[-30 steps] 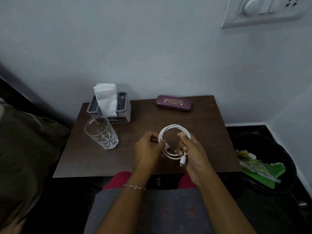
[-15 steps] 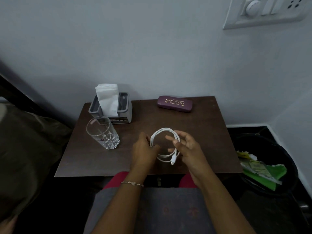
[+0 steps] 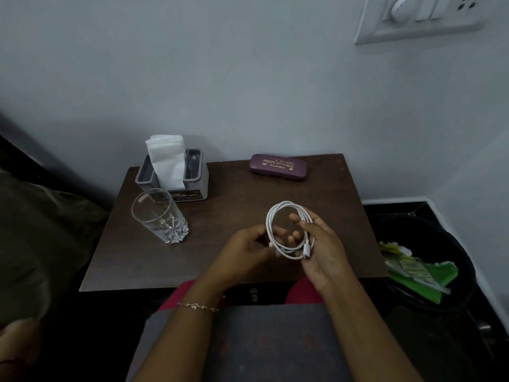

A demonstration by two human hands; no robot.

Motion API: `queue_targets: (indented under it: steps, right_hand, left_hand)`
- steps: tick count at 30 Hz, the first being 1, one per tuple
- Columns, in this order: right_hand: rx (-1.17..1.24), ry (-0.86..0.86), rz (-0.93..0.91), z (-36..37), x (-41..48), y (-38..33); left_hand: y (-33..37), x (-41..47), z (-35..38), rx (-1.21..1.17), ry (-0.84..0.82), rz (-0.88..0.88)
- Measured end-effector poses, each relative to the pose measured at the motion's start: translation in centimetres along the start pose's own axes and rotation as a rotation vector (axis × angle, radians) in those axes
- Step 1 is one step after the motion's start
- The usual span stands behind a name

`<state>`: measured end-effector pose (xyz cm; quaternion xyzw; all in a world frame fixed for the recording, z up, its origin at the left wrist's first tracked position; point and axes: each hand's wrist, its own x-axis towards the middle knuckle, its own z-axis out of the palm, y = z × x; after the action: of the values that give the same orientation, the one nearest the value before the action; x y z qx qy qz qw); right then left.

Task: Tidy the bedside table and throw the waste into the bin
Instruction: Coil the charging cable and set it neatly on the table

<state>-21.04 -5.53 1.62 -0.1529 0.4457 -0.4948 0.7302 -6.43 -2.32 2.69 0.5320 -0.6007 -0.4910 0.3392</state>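
Both hands held a coiled white cable point(image 3: 286, 230) just above the front of the bench point(image 3: 220, 216). The left hand point(image 3: 245, 252) had its grip pinched shut on the coil's left side; the right hand point(image 3: 322, 244) cradled the right side, fingers loosely curled through the loop. The coil stood tilted, its long axis running toward the wall, connector ends point(image 3: 307, 250) hanging down at the near side.

Switch panel point(image 3: 421, 19) cropped by the top edge, bin point(image 3: 429, 260) contents dim and unclear
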Motion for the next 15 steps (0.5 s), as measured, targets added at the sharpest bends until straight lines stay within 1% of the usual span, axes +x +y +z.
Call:
queue_targets:
  steps: [2,5,10,15]
  right_hand:
    - [-0.020,0.002,-0.023,-0.2,0.0,-0.1]
    - [-0.047,0.008,-0.047,-0.4,0.0,-0.3]
    - [0.148,0.055,-0.057,-0.3,0.0,-0.2]
    - [0.162,0.128,-0.064,-0.4,0.2,-0.2]
  left_hand:
    - [-0.7,0.1,0.2,-0.015,0.027,-0.053]
    - [-1.0,0.2,0.6,-0.132,-0.044,-0.165]
    - [-0.2,-0.2,0.6,-0.287,-0.143,-0.242]
    - [-0.1,-0.9,0.4,-0.346,-0.175,-0.309]
